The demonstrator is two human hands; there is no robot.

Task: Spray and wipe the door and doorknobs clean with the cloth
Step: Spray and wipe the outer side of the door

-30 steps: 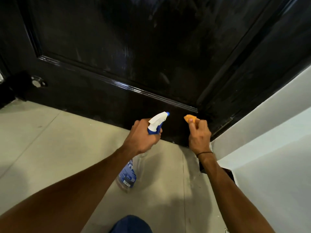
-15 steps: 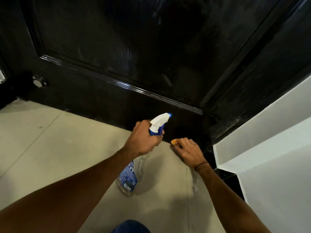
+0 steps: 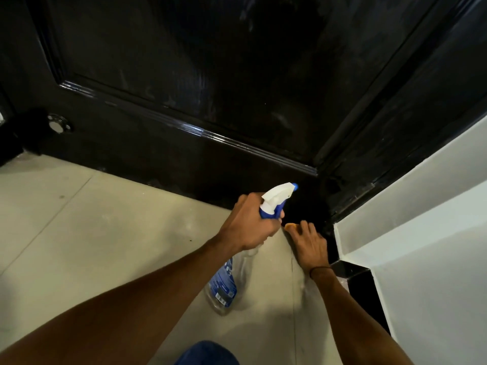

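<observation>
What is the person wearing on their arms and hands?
Nothing covers them much. Both forearms are bare, with no sleeves in view and no gloves. The right hand has a thin dark band around its wrist, like a cord or hair tie. The left hand shows no band, watch or ring. A bit of blue clothing shows at the bottom edge.

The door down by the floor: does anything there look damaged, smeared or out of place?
Nothing looks broken or spilled. The glossy black door shows faint pale streaks and smudges across its panel. The floor beside it carries a few small dark specks.
</observation>
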